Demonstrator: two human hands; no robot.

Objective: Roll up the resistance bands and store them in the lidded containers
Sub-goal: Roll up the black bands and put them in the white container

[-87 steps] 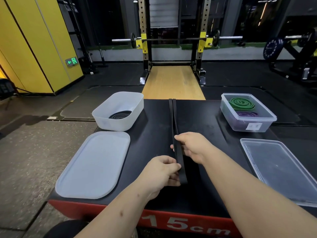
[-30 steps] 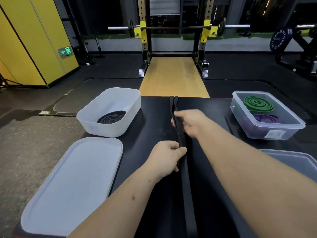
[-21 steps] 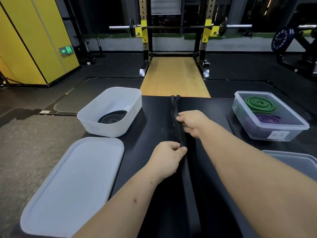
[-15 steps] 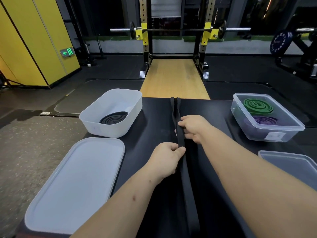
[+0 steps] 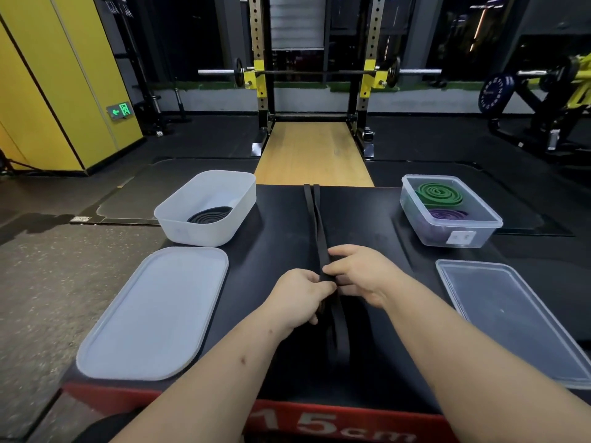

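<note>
A long black resistance band (image 5: 316, 219) lies stretched along the middle of the black platform (image 5: 281, 238), its near end looping toward me. My left hand (image 5: 299, 294) pinches the band from the left. My right hand (image 5: 359, 271) grips it from the right, fingers curled over the strap, close against the left hand. A white tub (image 5: 208, 209) at the far left holds a rolled black band (image 5: 209, 215). A clear container (image 5: 451, 212) at the far right holds a rolled green band (image 5: 439, 193) and a rolled purple band (image 5: 447, 215).
The white lid (image 5: 153, 311) lies flat in front of the white tub. The clear lid (image 5: 518, 321) lies flat at the right near edge. The platform's red front edge (image 5: 319, 423) is near me. A squat rack (image 5: 315, 75) stands beyond on the gym floor.
My right hand has slid back along the band toward me and now meets my left hand. The view has pulled back, showing the platform's red edge again.
</note>
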